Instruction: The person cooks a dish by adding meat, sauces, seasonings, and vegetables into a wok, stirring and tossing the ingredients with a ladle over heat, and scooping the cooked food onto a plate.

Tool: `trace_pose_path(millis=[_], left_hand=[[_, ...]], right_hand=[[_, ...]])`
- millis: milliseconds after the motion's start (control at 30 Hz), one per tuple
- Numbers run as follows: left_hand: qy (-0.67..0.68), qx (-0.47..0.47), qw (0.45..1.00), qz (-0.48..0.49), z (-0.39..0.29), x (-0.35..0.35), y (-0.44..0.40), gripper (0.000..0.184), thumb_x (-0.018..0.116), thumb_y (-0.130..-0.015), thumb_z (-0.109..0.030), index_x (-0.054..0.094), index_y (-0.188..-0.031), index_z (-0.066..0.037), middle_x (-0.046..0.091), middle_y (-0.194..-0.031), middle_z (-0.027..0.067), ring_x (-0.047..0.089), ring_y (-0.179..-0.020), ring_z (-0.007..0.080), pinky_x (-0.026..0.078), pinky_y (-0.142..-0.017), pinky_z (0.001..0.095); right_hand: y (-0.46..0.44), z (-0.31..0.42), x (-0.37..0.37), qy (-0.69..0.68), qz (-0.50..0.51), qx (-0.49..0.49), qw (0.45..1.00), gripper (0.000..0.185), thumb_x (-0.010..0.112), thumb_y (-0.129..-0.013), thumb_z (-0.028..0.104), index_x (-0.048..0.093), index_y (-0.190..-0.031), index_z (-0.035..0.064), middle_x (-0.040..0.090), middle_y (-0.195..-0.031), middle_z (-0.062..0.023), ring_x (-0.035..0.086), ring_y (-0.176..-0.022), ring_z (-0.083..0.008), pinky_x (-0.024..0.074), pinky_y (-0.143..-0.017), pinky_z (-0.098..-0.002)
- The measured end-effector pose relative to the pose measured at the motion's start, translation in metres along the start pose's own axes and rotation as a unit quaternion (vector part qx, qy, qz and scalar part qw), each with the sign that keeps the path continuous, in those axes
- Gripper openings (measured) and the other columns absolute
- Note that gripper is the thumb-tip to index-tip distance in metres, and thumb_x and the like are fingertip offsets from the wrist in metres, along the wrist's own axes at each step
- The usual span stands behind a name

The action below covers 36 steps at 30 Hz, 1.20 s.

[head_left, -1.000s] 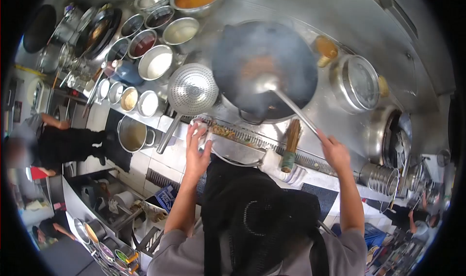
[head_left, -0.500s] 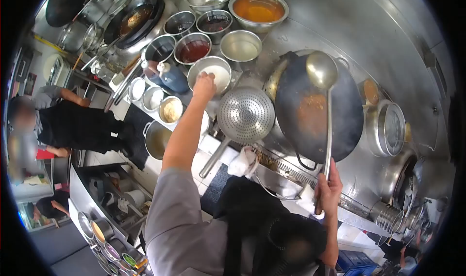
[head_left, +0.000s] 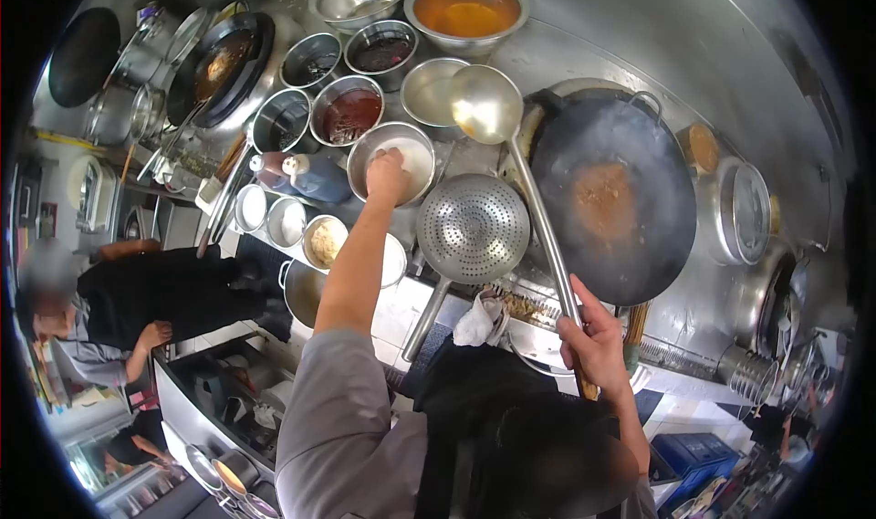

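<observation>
My left hand (head_left: 388, 174) reaches into a metal bowl (head_left: 424, 158) of white contents; its fingertips are hidden there. In my right hand (head_left: 593, 336) is the handle of a long ladle (head_left: 486, 104). The ladle's round head hangs over the edge of a bowl of pale liquid (head_left: 424, 90), left of the wok. A dark wok (head_left: 639, 254) steams on the range with brown food (head_left: 603, 199) in its middle. Between the bowls and the wok lies a perforated strainer (head_left: 474, 229).
Bowls of dark red sauce (head_left: 351, 115) and orange liquid (head_left: 467, 10) stand at the back. Small seasoning tubs (head_left: 325, 241) and squeeze bottles (head_left: 315, 177) are at the left. A white cloth (head_left: 481, 320) lies on the front edge. A co-worker (head_left: 155, 291) stands far left.
My left hand has gone from the front edge into the white bowl. The ladle has come up out of the wok and swung left. The view has shifted, and the co-worker has moved.
</observation>
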State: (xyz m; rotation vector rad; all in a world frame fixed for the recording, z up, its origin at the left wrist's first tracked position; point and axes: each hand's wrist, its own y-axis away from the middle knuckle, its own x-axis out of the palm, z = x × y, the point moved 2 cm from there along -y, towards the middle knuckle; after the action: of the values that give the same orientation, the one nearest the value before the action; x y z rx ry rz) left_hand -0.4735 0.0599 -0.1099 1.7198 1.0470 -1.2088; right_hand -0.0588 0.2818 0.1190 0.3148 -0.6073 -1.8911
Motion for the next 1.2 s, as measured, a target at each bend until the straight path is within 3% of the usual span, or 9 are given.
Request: trace_pose_path(millis=[167,367,467,667,1000,1067,1100,1167,1200], left_hand=[[0.041,0.009,0.998,-0.054,0.008,0.009,-0.002,0.025,0.079,-0.076,-0.016,0.075,-0.099,-0.01,0.074,-0.105,0.0178,0.073,-0.102,0.037,0.058,-0.093,0.0474],[0.122,0.078,0.986,-0.084,-0.001,-0.017,-0.001,0.018,0.082,-0.076,-0.016,0.08,-0.093,-0.01,0.078,-0.093,0.0164,0.076,-0.089,0.0348,0.06,-0.084,0.0448],[0.205,0.132,0.964,-0.105,-0.05,-0.071,0.013,0.02,0.083,-0.079,-0.019,0.082,-0.096,-0.009,0.079,-0.091,0.015,0.077,-0.083,0.032,0.06,-0.08,0.044],[0.169,0.181,0.963,-0.109,-0.129,-0.134,0.034,0.021,0.084,-0.083,-0.025,0.083,-0.096,-0.008,0.079,-0.093,0.0144,0.077,-0.084,0.0305,0.06,-0.081,0.0435],[0.17,0.211,0.953,-0.133,-0.142,-0.109,0.035,0.015,0.083,-0.086,-0.019,0.082,-0.094,-0.007,0.079,-0.094,0.0157,0.075,-0.084,0.0341,0.059,-0.08,0.0445],[0.211,0.231,0.932,-0.181,-0.137,-0.106,0.034,0.018,0.083,-0.086,-0.023,0.081,-0.091,-0.006,0.077,-0.094,0.0174,0.074,-0.086,0.0372,0.058,-0.081,0.046],[0.211,0.233,0.932,-0.179,-0.13,-0.105,0.034,0.018,0.083,-0.086,-0.023,0.081,-0.091,-0.006,0.077,-0.094,0.0174,0.074,-0.086,0.0372,0.058,-0.081,0.046],[0.29,0.141,0.885,-0.335,-0.099,-0.11,0.045,0.018,0.081,-0.089,-0.022,0.08,-0.09,-0.004,0.076,-0.093,0.0177,0.072,-0.084,0.0372,0.057,-0.08,0.0466],[0.261,0.067,0.91,-0.315,-0.085,-0.108,0.054,0.018,0.079,-0.091,-0.02,0.08,-0.091,-0.003,0.075,-0.091,0.0182,0.072,-0.082,0.0372,0.057,-0.083,0.0462]], right_hand=[[-0.01,-0.011,0.002,-0.073,0.043,0.013,0.996,0.07,0.067,-0.102,0.002,0.041,-0.165,0.015,0.061,-0.081,-0.0042,0.058,-0.051,-0.0109,0.0427,-0.044,-0.0261],[-0.015,-0.013,-0.001,-0.104,0.076,0.017,0.992,0.07,0.067,-0.102,0.005,0.038,-0.166,0.0119,0.062,-0.076,-0.0064,0.057,-0.049,-0.0144,0.0434,-0.045,-0.0293],[-0.016,-0.02,-0.003,-0.116,0.088,0.017,0.989,0.072,0.067,-0.102,0.006,0.036,-0.167,0.0106,0.063,-0.077,-0.007,0.058,-0.049,-0.0153,0.0435,-0.045,-0.0304],[-0.012,-0.027,-0.011,-0.159,0.112,0.012,0.981,0.069,0.069,-0.101,0.009,0.041,-0.165,0.012,0.064,-0.078,-0.0085,0.058,-0.048,-0.0162,0.0442,-0.042,-0.0302],[0.008,-0.014,-0.014,-0.23,0.15,0.023,0.961,0.069,0.069,-0.103,0.011,0.039,-0.165,0.0093,0.063,-0.08,-0.0065,0.055,-0.049,-0.0143,0.042,-0.042,-0.0293],[0.01,-0.014,-0.015,-0.24,0.149,0.03,0.959,0.068,0.068,-0.103,0.011,0.038,-0.165,0.0098,0.063,-0.081,-0.0065,0.054,-0.048,-0.0139,0.0415,-0.042,-0.0293],[0.009,-0.014,-0.016,-0.269,0.155,0.039,0.95,0.068,0.067,-0.104,0.011,0.038,-0.165,0.0108,0.062,-0.081,-0.0067,0.053,-0.048,-0.0134,0.041,-0.041,-0.0292],[0.012,-0.017,-0.021,-0.298,0.157,0.048,0.94,0.067,0.066,-0.104,0.011,0.038,-0.165,0.0119,0.062,-0.081,-0.007,0.052,-0.047,-0.0128,0.0404,-0.04,-0.029],[0.015,-0.018,-0.026,-0.311,0.148,0.045,0.938,0.067,0.065,-0.104,0.011,0.038,-0.165,0.0128,0.062,-0.081,-0.0072,0.052,-0.047,-0.0126,0.0399,-0.04,-0.0287]])
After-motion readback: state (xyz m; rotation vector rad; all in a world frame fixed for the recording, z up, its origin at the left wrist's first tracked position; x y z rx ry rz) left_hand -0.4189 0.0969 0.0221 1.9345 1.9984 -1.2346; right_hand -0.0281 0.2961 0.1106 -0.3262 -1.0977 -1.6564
